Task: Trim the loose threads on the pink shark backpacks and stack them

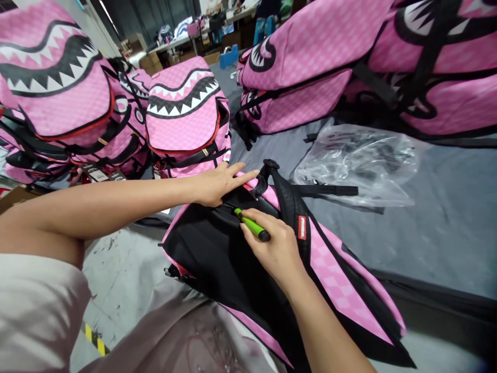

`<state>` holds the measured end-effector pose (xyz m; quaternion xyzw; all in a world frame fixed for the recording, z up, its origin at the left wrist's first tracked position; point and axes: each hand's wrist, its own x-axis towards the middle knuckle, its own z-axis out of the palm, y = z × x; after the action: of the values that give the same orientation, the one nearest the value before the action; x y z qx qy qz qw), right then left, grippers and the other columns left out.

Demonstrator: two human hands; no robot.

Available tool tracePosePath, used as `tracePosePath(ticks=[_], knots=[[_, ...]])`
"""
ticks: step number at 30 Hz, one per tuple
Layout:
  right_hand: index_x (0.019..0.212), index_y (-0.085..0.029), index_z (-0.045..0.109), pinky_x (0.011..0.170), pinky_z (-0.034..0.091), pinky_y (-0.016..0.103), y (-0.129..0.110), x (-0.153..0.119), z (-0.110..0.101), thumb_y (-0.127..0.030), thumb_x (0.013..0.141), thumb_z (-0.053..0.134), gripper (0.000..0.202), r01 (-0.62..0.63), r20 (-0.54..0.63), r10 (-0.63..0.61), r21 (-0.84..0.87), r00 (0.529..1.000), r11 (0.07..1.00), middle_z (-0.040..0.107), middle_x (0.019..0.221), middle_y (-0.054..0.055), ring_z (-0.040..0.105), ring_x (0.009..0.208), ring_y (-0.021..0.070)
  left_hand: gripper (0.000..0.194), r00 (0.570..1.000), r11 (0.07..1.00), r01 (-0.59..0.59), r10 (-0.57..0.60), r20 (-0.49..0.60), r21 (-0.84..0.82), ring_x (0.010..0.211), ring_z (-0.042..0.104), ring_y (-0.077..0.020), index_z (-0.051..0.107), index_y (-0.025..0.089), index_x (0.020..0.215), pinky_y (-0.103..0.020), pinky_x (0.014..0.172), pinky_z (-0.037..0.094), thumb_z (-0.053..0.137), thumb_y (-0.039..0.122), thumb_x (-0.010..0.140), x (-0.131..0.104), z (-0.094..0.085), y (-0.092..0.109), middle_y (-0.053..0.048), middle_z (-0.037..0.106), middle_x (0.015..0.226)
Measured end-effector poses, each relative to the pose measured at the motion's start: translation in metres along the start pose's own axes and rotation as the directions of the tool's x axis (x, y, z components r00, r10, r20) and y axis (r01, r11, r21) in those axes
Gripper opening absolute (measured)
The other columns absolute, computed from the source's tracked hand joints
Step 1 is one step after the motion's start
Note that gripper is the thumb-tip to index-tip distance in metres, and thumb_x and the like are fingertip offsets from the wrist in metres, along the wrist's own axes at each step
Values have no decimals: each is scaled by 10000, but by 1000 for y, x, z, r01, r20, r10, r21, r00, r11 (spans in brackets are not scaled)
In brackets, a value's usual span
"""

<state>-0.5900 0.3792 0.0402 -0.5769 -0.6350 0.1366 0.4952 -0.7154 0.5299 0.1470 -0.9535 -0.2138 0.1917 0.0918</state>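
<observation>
A black and pink backpack [217, 248] lies across my lap and the table edge, its black side facing up. My right hand [272, 243] is closed around a green tool with a black end [254, 227], whose thin tip touches the black fabric near the backpack's upper edge. Just beyond that tip, my left hand [219, 184] presses on the fabric with its fingers spread. A black strap with a red label [302, 228] runs along the backpack's right side.
Pink backpacks with shark teeth stand at the left [73, 109] and centre [182, 124]. More pink bags [303, 67] lie at the upper right. A clear plastic bag [357, 160] rests on the grey cloth [438, 223]. Behind is a cluttered table.
</observation>
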Motion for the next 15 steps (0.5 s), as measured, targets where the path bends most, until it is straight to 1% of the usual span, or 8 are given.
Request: tracePosePath(ticks=[4, 6, 8, 10, 13, 15], knots=[[1088, -232, 697, 788, 525, 382, 3, 2, 8, -205, 882, 630, 217, 19, -62, -21, -27, 998, 999, 761, 1091, 51, 727, 903, 223, 1090, 1000, 998, -22, 23, 20, -63, 1412, 341, -326, 0, 265, 1578, -412, 1117, 348, 720, 182, 765, 2, 4, -6, -159, 130, 1639], [1086, -241, 699, 802, 497, 394, 4, 5, 13, -219, 885, 635, 212, 28, -81, -30, -21, 996, 999, 767, 1072, 41, 724, 855, 214, 1160, 1000, 997, -6, 7, 16, -76, 1457, 266, -355, -35, 250, 1577, -426, 1135, 325, 769, 227, 742, 3, 7, -5, -178, 53, 1650], [1076, -247, 705, 822, 476, 405, 4, 8, 17, -230, 881, 643, 206, 26, -88, -26, 2, 996, 1000, 772, 1059, 35, 720, 830, 210, 1266, 1000, 998, 27, -27, 8, -63, 1474, 208, -399, -62, 236, 1576, -449, 1129, 329, 833, 270, 680, 5, 10, -1, -202, -15, 1649], [1063, -248, 713, 822, 472, 405, 4, 10, 21, -237, 873, 650, 201, 8, -96, -6, 25, 995, 1000, 775, 1051, 36, 718, 816, 210, 1320, 998, 997, 64, -64, -2, -37, 1461, 225, -426, -65, 240, 1576, -467, 1097, 363, 862, 261, 637, 7, 13, 3, -218, -33, 1645], [1057, -250, 720, 812, 478, 397, 4, 11, 23, -241, 867, 647, 204, -28, -102, 33, 49, 994, 998, 777, 1047, 35, 718, 808, 211, 1272, 996, 996, 92, -92, -15, -14, 1421, 304, -430, -44, 254, 1577, -458, 1037, 419, 831, 184, 656, 9, 13, 6, -226, 6, 1642], [1060, -242, 722, 811, 482, 390, 4, 10, 23, -236, 864, 651, 209, -42, -105, 49, 65, 993, 997, 776, 1047, 36, 717, 812, 209, 1218, 996, 996, 86, -86, -1, -23, 1411, 325, -419, -35, 258, 1577, -446, 1032, 425, 793, 161, 690, 8, 12, 4, -216, 33, 1643]])
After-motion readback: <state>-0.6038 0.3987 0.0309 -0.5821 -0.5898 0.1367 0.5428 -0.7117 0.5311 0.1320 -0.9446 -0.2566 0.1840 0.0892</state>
